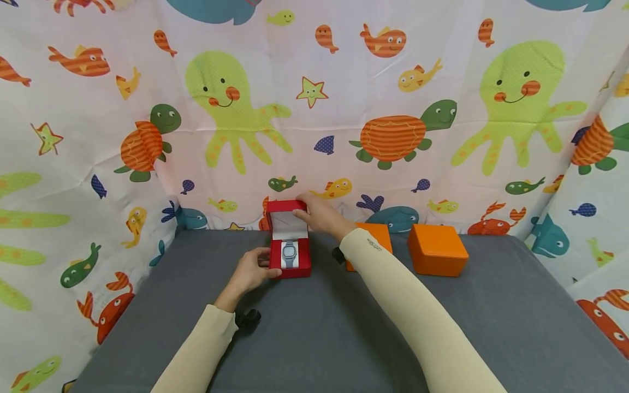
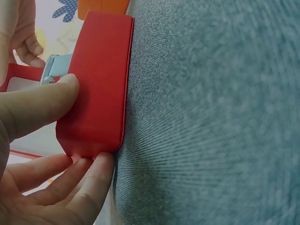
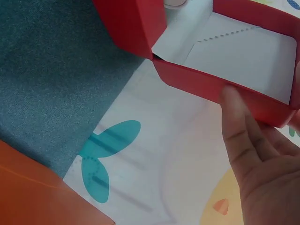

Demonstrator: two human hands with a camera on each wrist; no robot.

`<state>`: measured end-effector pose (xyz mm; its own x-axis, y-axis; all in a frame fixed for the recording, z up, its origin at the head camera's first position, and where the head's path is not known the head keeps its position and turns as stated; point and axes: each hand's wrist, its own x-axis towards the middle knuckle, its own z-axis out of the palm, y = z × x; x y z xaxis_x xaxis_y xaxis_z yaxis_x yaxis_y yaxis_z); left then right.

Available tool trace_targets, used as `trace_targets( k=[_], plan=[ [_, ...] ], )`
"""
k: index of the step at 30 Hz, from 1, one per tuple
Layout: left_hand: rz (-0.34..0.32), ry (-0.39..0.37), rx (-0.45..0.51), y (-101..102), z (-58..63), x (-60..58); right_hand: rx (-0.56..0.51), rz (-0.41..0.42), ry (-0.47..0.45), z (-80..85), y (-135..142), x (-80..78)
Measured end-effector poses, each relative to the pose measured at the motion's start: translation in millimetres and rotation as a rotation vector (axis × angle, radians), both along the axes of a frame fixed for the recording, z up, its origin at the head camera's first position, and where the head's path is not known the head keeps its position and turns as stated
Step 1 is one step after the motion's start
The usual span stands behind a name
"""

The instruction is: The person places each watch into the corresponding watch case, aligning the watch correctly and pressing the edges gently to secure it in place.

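A red watch box (image 1: pixel 304 259) sits on the grey tabletop with its lid (image 1: pixel 282 206) raised, showing a white lining. Inside, a grey-blue digital watch (image 1: pixel 290 254) is wrapped around a white cushion. My left hand (image 1: pixel 250 271) grips the box base, its thumb (image 2: pixel 61 96) across the front face and its fingers along the left side. At the lid's upper right corner, my right hand (image 1: pixel 321 214) holds the edge. In the right wrist view its fingertips touch the lid's red side wall (image 3: pixel 201 89); its thumb is mostly out of frame.
Two orange boxes stand right of the watch box: one (image 1: pixel 439 250) fully visible, the other (image 1: pixel 378 234) partly behind my right sleeve. A curtain (image 1: pixel 314 65) printed with sea animals rises along the back edge of the grey table (image 1: pixel 304 338) and at both sides.
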<state>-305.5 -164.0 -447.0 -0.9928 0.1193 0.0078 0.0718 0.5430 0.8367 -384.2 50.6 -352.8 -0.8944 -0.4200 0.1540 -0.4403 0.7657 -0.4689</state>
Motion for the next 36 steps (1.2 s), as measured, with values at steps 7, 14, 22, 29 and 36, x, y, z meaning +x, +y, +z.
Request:
trace_targets(
  k=[7, 14, 22, 29, 36],
  plan=[
    [0.009, -0.013, 0.017, 0.4, -0.2, -0.6, -0.022, 0.007, -0.01, 1.7, 0.7, 0.7],
    [0.013, -0.031, 0.026, -3.3, -3.9, -3.3, -0.064, 0.061, 0.009, -6.0, 6.3, 9.1],
    [0.003, -0.041, 0.033, -5.4, -3.8, -5.0, -0.032, 0.201, 0.036, -16.2, 14.7, 26.2],
    [-0.006, -0.043, 0.04, -5.4, -4.0, -5.4, -0.036, 0.248, 0.064, -30.0, 20.6, 33.1],
    [-0.011, -0.035, 0.062, -5.9, -3.2, -7.7, -0.007, 0.24, 0.081, -44.9, 22.0, 44.3]
  ],
)
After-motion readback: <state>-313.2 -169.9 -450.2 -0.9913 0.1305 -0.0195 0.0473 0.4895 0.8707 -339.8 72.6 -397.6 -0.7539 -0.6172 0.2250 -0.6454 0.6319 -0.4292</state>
